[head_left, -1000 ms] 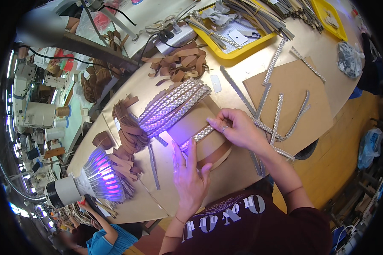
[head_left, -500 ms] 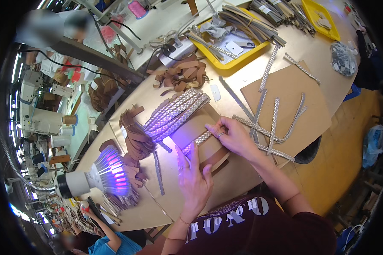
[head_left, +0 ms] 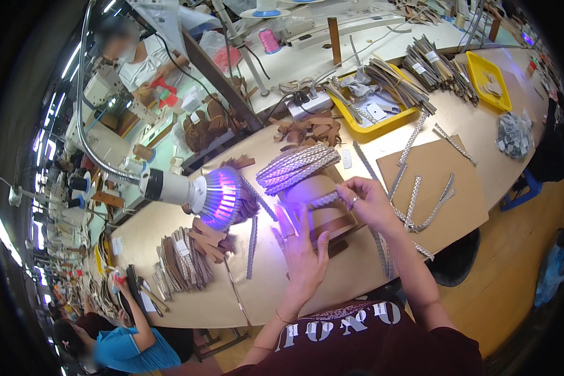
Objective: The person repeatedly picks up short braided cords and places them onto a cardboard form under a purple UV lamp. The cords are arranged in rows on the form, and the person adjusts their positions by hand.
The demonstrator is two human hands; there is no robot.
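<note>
A short braided strip (head_left: 323, 201) stretches between my hands over a tan block or stack of boards (head_left: 327, 217) with a brown band along its near side. My right hand (head_left: 368, 202) pinches the strip's right end between thumb and fingers. Near the other end, my left hand (head_left: 304, 254) has its fingers stretched out and apart; its fingertips touch or hover at the strip, I cannot tell which. Purple light falls there from a finned lamp (head_left: 216, 197) left of the hands. Just beyond the block lies a coiled bundle of silvery braid (head_left: 297, 168).
Loose braided strips lie on a cardboard sheet (head_left: 442, 182) at right. Brown strips (head_left: 310, 130) lie behind the coil; tied strip bundles (head_left: 182, 260) lie at left. A yellow tray (head_left: 373, 130) stands at the back. Another person in a blue shirt (head_left: 138, 351) is at lower left.
The whole view has shifted, so the table and lamp appear farther right. Both hands keep nearly the same place over the block, the right one still pinching the strip.
</note>
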